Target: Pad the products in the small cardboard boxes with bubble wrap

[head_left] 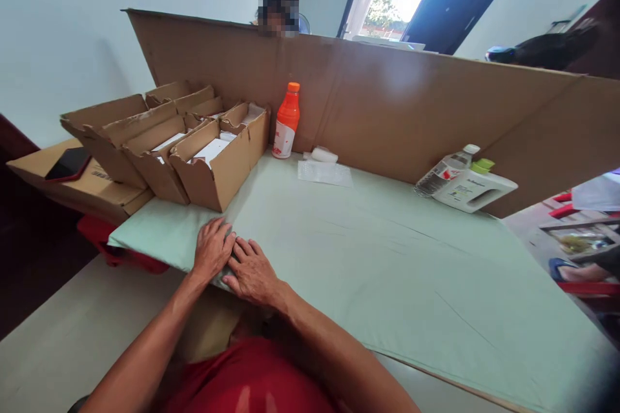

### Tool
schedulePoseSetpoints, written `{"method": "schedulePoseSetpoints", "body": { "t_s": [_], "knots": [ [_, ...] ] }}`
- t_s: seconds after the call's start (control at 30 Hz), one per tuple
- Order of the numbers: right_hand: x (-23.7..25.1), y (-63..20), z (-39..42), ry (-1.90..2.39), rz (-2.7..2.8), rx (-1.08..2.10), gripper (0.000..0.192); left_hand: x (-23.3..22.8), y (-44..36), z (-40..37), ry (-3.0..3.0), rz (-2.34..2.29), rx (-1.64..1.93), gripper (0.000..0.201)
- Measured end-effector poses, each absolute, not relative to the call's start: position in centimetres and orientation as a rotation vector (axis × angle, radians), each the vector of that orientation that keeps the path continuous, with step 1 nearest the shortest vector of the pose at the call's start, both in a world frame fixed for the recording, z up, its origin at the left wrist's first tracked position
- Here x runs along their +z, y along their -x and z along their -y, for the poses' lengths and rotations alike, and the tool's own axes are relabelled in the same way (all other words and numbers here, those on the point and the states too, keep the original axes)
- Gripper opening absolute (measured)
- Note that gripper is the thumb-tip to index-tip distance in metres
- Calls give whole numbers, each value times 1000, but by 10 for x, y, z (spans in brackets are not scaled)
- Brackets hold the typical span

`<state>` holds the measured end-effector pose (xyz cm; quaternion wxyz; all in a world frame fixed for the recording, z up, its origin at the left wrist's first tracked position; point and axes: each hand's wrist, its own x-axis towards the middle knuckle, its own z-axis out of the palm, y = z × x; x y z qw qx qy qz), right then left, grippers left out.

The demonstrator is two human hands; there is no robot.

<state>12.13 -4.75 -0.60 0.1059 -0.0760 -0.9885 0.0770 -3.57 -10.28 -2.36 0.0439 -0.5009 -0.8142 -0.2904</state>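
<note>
My left hand point(212, 249) lies palm down near the front left edge of the pale green tabletop point(368, 251), fingers loosely stretched. Right beside it, my right hand point(252, 271) rests flat with its fingers spread, their tips close to or touching the left hand. I see nothing held in either hand, though the space under the palms is hidden. Just beyond the left hand stand open cardboard bins point(223, 174), some with white papers or cards point(213, 150) in them. Farther back, an orange bottle point(287, 119) with a white label stands upright.
A tall cardboard panel point(387, 103) borders the table's back. Against it are a white roll point(323, 155), a clear sheet point(324, 173), a clear bottle point(445, 171) and a white jug point(475, 190), both tilted. A phone point(68, 164) lies on a carton at left. Behind the panel is a person point(278, 6).
</note>
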Motion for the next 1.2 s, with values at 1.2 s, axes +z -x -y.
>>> {"method": "schedulePoseSetpoints", "body": {
  "t_s": [1.2],
  "knots": [
    [2,-151,51,195,2761,801,32,15,69,113,1599,2617,-1143,35]
  ]
}}
